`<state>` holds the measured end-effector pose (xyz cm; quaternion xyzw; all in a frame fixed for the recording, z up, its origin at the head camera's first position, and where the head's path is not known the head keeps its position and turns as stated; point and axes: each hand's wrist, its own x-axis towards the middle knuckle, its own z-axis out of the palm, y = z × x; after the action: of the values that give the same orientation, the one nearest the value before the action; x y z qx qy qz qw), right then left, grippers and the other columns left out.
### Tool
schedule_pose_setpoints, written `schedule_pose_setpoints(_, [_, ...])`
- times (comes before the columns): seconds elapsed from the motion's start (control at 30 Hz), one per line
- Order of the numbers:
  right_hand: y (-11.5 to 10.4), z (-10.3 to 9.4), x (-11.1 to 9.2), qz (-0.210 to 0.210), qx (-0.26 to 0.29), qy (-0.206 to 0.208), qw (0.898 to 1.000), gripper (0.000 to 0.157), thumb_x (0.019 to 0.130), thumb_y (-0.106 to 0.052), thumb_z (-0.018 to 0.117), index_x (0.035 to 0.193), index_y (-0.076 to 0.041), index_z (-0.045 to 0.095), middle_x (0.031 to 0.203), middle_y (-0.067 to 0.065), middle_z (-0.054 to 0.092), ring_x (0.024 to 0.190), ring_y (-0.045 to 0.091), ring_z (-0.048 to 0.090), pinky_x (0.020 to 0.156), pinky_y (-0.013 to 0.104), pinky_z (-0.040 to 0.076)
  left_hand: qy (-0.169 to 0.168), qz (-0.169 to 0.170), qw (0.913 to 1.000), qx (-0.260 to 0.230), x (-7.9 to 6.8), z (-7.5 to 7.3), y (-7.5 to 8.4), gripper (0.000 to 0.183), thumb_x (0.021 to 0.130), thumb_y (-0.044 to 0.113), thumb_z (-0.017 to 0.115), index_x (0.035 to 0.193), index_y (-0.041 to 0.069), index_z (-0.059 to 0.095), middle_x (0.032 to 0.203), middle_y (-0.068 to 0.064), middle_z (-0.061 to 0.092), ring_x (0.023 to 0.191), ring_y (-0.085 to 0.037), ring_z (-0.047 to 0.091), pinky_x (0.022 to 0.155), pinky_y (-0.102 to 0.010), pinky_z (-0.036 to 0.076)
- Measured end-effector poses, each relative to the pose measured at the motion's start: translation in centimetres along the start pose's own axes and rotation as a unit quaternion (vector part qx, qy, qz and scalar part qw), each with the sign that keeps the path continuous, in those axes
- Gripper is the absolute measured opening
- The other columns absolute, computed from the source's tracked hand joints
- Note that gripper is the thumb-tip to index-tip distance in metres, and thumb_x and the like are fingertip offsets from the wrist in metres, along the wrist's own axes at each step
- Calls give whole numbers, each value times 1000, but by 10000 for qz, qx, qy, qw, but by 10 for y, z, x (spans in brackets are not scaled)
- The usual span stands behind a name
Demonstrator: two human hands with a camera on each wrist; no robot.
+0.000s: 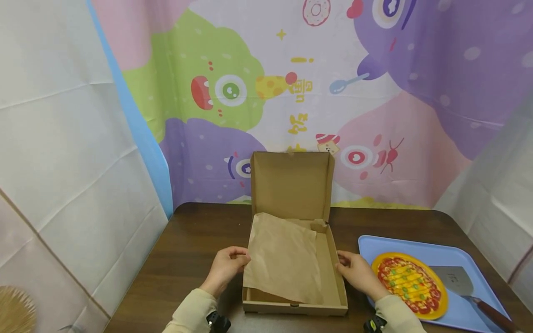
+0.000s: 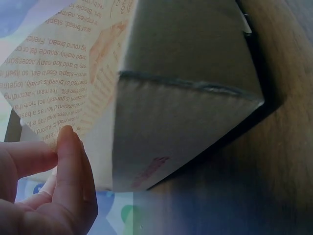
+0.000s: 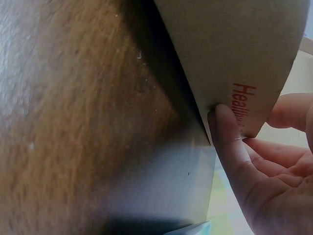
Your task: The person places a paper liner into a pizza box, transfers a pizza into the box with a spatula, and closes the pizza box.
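Note:
An open cardboard pizza box [image 1: 294, 308] stands on the table, its lid [image 1: 291, 185] raised at the back. A sheet of brown paper [image 1: 281, 259] lies askew over the box's left and middle part, its left edge at the left wall. Thumb and index finger of my left hand [image 1: 228, 268] pinch that left edge; the left wrist view shows print on the paper [image 2: 54, 78]. With my right hand [image 1: 359, 273] I grip the box's right wall, a fingertip pressing its outer face beside red lettering [image 3: 242, 100].
To the right, a blue tray [image 1: 374, 241] carries a pizza [image 1: 410, 284] on a yellow base and a metal spatula [image 1: 455, 280] with a dark handle. A patterned cloth [image 1: 291, 115] hangs behind the dark wooden table [image 1: 195, 231]. A straw-coloured round object [image 1: 16, 310] shows at lower left.

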<state>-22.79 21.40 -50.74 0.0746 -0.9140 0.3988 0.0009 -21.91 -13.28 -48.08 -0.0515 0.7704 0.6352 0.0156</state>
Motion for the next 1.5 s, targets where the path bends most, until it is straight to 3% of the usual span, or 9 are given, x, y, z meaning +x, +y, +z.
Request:
schedule_pose_setpoints(0.2, [0, -1, 1, 17, -14, -12, 10000, 42, 88, -6, 65, 124, 15, 58, 98, 19, 72, 90, 24, 67, 76, 34, 55, -71, 244, 9994, 250, 1, 9, -3, 20, 83, 1, 68, 100, -9, 67, 79, -6, 66, 66, -9, 57, 60, -21, 49])
schedule_pose_setpoints(0.5, [1, 1, 2, -19, -17, 3, 10000, 41, 88, -5, 65, 123, 14, 58, 99, 18, 73, 91, 24, 68, 76, 32, 55, 41, 816, 9878, 1326, 1, 16, -5, 14, 78, 2, 68, 91, -5, 68, 78, -9, 68, 64, -10, 56, 57, -25, 47])
schedule_pose_setpoints(0.87, [-1, 0, 0, 32, 54, -43, 10000, 42, 89, -6, 65, 124, 15, 57, 101, 20, 73, 92, 25, 69, 76, 33, 56, 471, 1797, 9415, 2814, 1, 27, -8, 6, 76, -2, 67, 81, 1, 66, 70, -4, 64, 60, -9, 52, 54, -21, 43])
schedule_pose_setpoints(1.07, [0, 0, 0, 28, 55, -40, 10000, 43, 88, -6, 66, 124, 16, 57, 100, 20, 73, 92, 25, 69, 75, 32, 56, 626, 2034, 9135, 3467, -2, 33, -6, 10, 76, -4, 66, 86, -2, 68, 70, -5, 64, 60, -15, 57, 54, -28, 47])
schedule_pose_setpoints(1.17, [0, 0, 0, 54, 57, -47, 10000, 43, 88, -6, 66, 124, 15, 57, 100, 19, 73, 91, 24, 68, 75, 32, 56, 700, 2175, 8975, 3772, -3, 36, -4, 7, 75, -5, 67, 76, 1, 64, 67, -6, 61, 61, -20, 59, 54, -33, 48])
schedule_pose_setpoints(1.27, [-1, 0, 0, 65, 42, -50, 10000, 42, 88, -6, 66, 124, 15, 57, 99, 18, 73, 90, 23, 67, 75, 32, 55, 762, 2320, 8835, 3997, -4, 39, -4, 20, 74, -6, 67, 66, 7, 55, 65, -7, 58, 60, -25, 61, 53, -37, 48])
schedule_pose_setpoints(1.5, [-1, 0, 0, 27, -13, 6, 10000, 42, 88, -6, 66, 123, 15, 58, 97, 17, 73, 89, 23, 67, 75, 31, 54, 817, 2599, 8604, 4306, -5, 43, -7, 21, 73, -7, 68, 67, 5, 53, 66, -13, 60, 61, -35, 64, 51, -42, 51])
